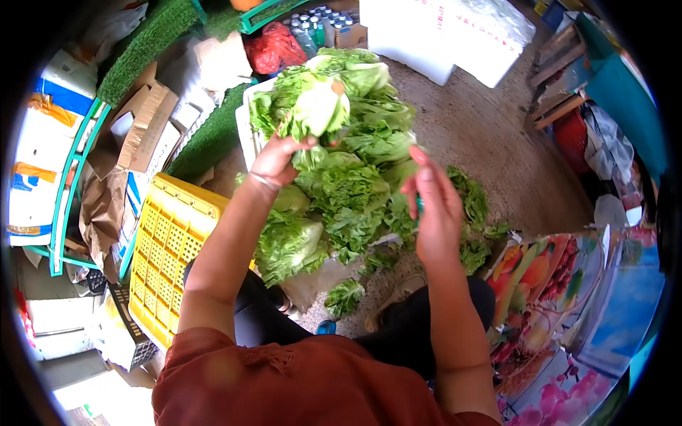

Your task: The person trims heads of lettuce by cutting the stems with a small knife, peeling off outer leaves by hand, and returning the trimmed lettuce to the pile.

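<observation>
My left hand (279, 157) grips a head of lettuce (317, 112) from below, its pale base with a brownish cut end turned up and away from me. Beneath it, more heads of lettuce (348, 186) are heaped on a white container whose rim (249, 138) shows at the left. Over the right side of the heap is my right hand (437, 213), its fingers curled and a small teal-green object (419, 206) in the palm. Most of that object is hidden, so its kind does not show. Loose leaves (345, 297) lie on the floor before my legs.
A yellow plastic crate (167, 248) stands at my left, near cardboard boxes (148, 128). White foam boxes (455, 35) are at the back, with a red plastic bag (275, 48) and bottles (320, 25) further left. A fruit-printed sheet (547, 284) is on the right.
</observation>
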Demonstrator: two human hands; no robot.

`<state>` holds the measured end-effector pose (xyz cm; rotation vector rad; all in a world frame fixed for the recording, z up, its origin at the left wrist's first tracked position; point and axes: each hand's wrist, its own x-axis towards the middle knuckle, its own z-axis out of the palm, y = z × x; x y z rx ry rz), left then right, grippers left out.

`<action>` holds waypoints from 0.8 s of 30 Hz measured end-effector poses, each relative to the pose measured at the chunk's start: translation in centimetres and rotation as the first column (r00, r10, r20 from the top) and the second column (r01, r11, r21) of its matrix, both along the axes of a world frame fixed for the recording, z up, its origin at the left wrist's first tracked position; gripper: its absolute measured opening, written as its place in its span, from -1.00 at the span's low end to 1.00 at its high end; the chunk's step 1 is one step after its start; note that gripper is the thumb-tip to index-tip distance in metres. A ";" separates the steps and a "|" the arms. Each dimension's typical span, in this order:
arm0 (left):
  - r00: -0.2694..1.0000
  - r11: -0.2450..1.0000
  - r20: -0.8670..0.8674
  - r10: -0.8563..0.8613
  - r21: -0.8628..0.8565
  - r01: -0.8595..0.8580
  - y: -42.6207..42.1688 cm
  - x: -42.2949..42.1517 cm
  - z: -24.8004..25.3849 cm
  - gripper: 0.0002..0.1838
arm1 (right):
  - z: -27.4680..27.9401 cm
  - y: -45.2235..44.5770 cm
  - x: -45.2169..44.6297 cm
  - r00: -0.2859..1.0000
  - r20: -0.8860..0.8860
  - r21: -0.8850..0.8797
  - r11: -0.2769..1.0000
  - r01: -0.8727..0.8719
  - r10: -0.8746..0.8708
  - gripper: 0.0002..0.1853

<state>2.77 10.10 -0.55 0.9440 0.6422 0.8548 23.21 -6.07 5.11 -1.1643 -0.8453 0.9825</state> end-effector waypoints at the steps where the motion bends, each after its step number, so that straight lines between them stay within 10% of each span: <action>1: 0.997 0.997 0.065 -0.035 0.067 0.031 -2.1 1.3 1.4 -0.39 | -0.5 0.2 -0.4 1.000 0.030 0.087 0.996 -0.004 0.001 -0.62; 8: 0.997 0.998 0.050 -0.052 -0.019 0.053 -7.5 4.2 2.3 -0.23 | 0.0 -0.5 -0.6 0.959 0.282 0.213 0.977 -0.025 -0.037 -0.47; 21: 0.996 0.999 0.080 -0.041 -0.031 0.044 -9.4 5.6 3.3 -0.29 | -1.1 -0.2 0.4 0.949 0.229 0.354 0.927 0.126 -0.216 -0.61; 24: 0.996 0.998 0.067 -0.060 -0.026 0.062 -9.1 5.8 3.3 -0.31 | -0.4 -0.5 1.4 0.996 0.091 0.174 0.985 0.008 -0.024 -0.60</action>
